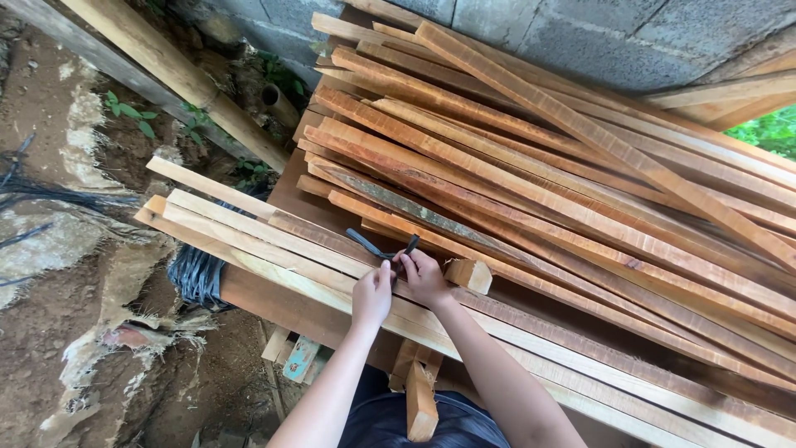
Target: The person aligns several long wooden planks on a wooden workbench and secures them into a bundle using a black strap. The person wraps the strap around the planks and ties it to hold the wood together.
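Outdoors, beside a block wall (580,33) and bare dirt (50,249), a heap of long slats (539,166) lies slanted across a wooden bench (282,299). Both hands meet over the pale front slats (274,241). The left hand (371,294) and right hand (424,278) have their fingers pinched shut on a dark bent strap (369,245), which rises between them above the slats. A small wood block (468,274) sits just beside the right hand. Black wire coils (195,274) hang under the bench's left end.

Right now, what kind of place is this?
Probably an outdoor woodworking spot beside a building. Long sawn wooden slats lie piled against a grey block wall, with bare dirt ground beside them. Both hands hold a dark metal tool over the planks.
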